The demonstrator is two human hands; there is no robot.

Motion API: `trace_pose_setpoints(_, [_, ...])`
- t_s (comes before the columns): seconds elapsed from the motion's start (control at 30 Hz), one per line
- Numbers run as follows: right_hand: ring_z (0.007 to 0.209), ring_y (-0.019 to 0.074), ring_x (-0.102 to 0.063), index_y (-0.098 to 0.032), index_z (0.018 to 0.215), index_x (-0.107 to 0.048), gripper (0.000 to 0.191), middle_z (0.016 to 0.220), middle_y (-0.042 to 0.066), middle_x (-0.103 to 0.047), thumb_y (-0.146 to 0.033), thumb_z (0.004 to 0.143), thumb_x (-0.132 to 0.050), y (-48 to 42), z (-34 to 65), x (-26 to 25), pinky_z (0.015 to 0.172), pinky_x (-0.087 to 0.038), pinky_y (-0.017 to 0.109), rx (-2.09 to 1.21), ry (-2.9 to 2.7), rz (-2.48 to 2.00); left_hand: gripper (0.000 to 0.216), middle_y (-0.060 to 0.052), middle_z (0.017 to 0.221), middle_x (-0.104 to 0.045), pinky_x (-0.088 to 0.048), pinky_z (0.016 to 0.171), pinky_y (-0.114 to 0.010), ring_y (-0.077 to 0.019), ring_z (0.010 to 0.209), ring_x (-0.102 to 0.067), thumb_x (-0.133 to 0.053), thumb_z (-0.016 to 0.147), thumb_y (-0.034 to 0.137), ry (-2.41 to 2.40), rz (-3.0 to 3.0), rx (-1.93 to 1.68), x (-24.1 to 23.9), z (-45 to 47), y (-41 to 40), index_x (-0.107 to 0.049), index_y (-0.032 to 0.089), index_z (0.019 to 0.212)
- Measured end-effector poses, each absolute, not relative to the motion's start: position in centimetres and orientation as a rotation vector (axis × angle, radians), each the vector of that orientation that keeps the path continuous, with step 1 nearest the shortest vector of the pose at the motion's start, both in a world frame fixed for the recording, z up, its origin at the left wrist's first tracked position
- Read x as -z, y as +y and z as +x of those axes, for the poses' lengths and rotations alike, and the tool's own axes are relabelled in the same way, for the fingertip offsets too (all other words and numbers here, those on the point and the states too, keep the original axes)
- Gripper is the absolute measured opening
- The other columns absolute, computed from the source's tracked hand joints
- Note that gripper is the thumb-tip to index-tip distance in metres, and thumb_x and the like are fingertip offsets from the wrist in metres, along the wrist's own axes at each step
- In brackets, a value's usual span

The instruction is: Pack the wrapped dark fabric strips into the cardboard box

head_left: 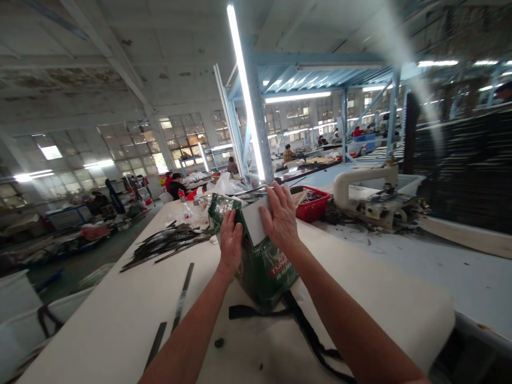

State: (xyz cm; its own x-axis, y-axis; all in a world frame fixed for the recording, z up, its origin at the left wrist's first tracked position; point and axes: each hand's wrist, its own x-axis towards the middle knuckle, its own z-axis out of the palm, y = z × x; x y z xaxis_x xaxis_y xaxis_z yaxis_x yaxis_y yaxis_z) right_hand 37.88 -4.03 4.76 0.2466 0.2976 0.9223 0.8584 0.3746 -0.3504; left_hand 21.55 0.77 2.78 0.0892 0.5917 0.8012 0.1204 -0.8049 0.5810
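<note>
A green carton [262, 277] with red and white lettering stands on the pale table in front of me, one corner toward me. Its white inner flap [255, 221] faces me at the top, and dark strips show in the opening. My left hand [231, 242] grips the carton's left side, fingers pointing up. Over on the right, my right hand [280, 216] holds the upper edge, with its thumb against the white flap. Black straps [306, 325] lie on the table below the carton. What is deeper inside the carton is hidden.
Dark flat strips [168, 240] are heaped on the table [100, 320] at left, near a plastic bottle [186, 210]. A red basket [314, 205] stands behind the carton. At right is a sewing machine [368, 197]. Other people work farther back.
</note>
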Motion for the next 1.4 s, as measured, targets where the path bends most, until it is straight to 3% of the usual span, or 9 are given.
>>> trace_pose_setpoints(0.2, [0.150,0.0268,-0.015,-0.018,0.155,-0.023,0.063,0.162,0.013,-0.020,-0.046,0.100,-0.033,-3.8,36.2,-3.2,0.121,-0.021,0.055,0.547,-1.309,-1.151,0.045,-0.004,0.156,-0.041,-0.011,0.125,-0.033,-0.0181,0.148,-0.029,-0.049,0.096,0.043,0.647,1.949,-1.780,-2.0,21.9,-0.4,-0.058,0.026,0.137])
trace_pose_setpoints(0.33, [0.151,0.0279,-0.013,-0.019,0.158,-0.014,0.066,0.163,0.014,-0.017,-0.044,0.099,-0.029,-4.3,34.9,-1.0,0.120,-0.021,0.056,0.582,-1.314,-1.162,0.048,-0.001,0.156,-0.040,-0.010,0.125,-0.032,-0.0168,0.149,-0.026,-0.045,0.097,0.051,0.643,1.951,-1.751,-1.6,21.5,-1.0,-0.056,0.029,0.138])
trace_pose_setpoints(0.53, [0.150,0.0311,-0.013,-0.018,0.157,-0.018,0.068,0.162,0.013,-0.016,-0.051,0.098,-0.028,-5.5,36.0,1.6,0.119,-0.022,0.057,0.561,-1.420,-1.210,0.073,-0.007,0.150,-0.047,-0.016,0.124,-0.040,-0.0222,0.145,-0.034,-0.036,0.088,0.075,0.647,2.054,-1.671,-2.3,19.4,-1.3,-0.059,0.022,0.133])
trace_pose_setpoints(0.7, [0.150,0.0309,-0.016,-0.019,0.157,-0.017,0.066,0.161,0.013,-0.014,-0.051,0.100,-0.021,-6.3,37.7,3.2,0.118,-0.025,0.058,0.462,-1.448,-1.228,0.070,-0.006,0.149,-0.048,-0.026,0.120,-0.050,-0.0263,0.143,-0.038,-0.038,0.087,0.075,0.678,1.886,-1.517,-2.7,17.4,-1.5,-0.059,0.025,0.132])
trace_pose_setpoints(0.83, [0.149,0.0291,-0.018,-0.018,0.155,-0.022,0.064,0.160,0.014,-0.016,-0.051,0.100,-0.020,-6.6,38.0,4.7,0.119,-0.026,0.055,0.446,-1.458,-1.166,0.070,-0.009,0.143,-0.052,-0.035,0.113,-0.052,-0.0285,0.137,-0.045,-0.035,0.092,0.071,0.675,1.762,-1.514,-2.4,16.6,-1.7,-0.055,0.021,0.136])
trace_pose_setpoints(0.93, [0.148,0.0287,-0.022,-0.018,0.153,-0.028,0.061,0.159,0.015,-0.020,-0.049,0.100,-0.028,-6.8,38.0,5.6,0.119,-0.027,0.054,0.427,-1.441,-1.060,0.076,-0.010,0.143,-0.053,-0.044,0.107,-0.047,-0.0297,0.131,-0.051,-0.040,0.085,0.078,0.664,1.696,-1.537,-1.9,16.1,-1.9,-0.055,0.023,0.135])
trace_pose_setpoints(1.03, [0.142,0.0282,-0.033,-0.018,0.145,-0.041,0.053,0.152,0.016,-0.034,-0.043,0.099,-0.038,-7.3,38.1,6.9,0.116,-0.032,0.053,0.363,-1.359,-0.986,0.083,-0.012,0.144,-0.052,-0.051,0.098,-0.041,-0.0302,0.125,-0.056,-0.049,0.077,0.083,0.683,1.565,-1.548,-0.9,15.5,-2.1,-0.056,0.021,0.132])
trace_pose_setpoints(1.17, [0.124,0.0256,-0.051,-0.018,0.122,-0.061,0.035,0.129,0.013,-0.054,-0.035,0.098,-0.043,-7.8,38.6,9.7,0.107,-0.042,0.048,0.280,-1.288,-0.964,0.082,-0.015,0.125,-0.065,-0.053,0.090,-0.038,-0.0308,0.116,-0.061,-0.057,0.072,0.081,0.714,1.469,-1.492,1.0,14.2,-1.8,-0.062,0.014,0.119])
trace_pose_setpoints(1.4, [0.105,0.0167,-0.061,-0.022,0.106,-0.067,0.028,0.113,0.005,-0.063,-0.026,0.101,-0.039,-9.3,38.4,13.4,0.090,-0.048,0.030,0.099,-1.508,-0.966,0.071,-0.014,0.124,-0.065,-0.054,0.080,-0.034,-0.0252,0.102,-0.065,-0.063,0.077,0.067,0.825,1.522,-1.357,3.4,11.8,-2.2,-0.056,0.016,0.126])
